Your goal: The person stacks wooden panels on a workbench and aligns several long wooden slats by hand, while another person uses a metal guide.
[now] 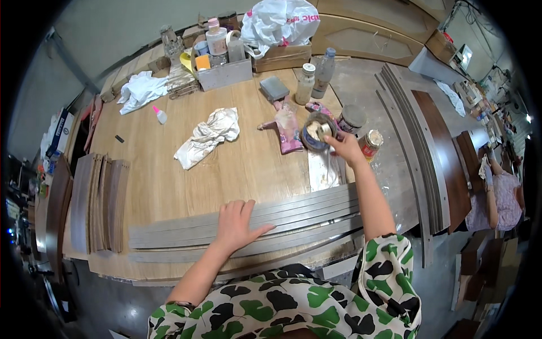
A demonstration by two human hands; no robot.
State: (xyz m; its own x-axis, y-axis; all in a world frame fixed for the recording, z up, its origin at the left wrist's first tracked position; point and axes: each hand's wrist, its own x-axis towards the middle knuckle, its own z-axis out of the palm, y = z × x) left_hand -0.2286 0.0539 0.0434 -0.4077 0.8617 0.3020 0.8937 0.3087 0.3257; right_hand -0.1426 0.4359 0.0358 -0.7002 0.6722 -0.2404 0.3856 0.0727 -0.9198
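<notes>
My left hand (pixel 236 226) lies with fingers spread on a row of long grey strips (pixel 305 208) along the table's near side. My right hand (pixel 345 147) reaches to a round dark tub (pixel 313 142) with pale paste in it. Its fingers are closed at the rim, around something small that I cannot make out. Beside the tub lie a pink patterned glove (pixel 289 130) and a grey lidded jar (pixel 352 117). A small tin with a crusted top (pixel 371 143) stands right of my wrist. Under the tub sits a pale smeared board (pixel 326 172).
A crumpled white cloth (pixel 209 138) lies mid-table, with a small pink-capped bottle (pixel 160 116) further left. Curved wooden slats (pixel 97 203) stack at the left. Two bottles (pixel 323 73) and a box of containers (pixel 226 76) stand behind. Long grey strips (pixel 418 152) and a co-worker (pixel 497 198) are at right.
</notes>
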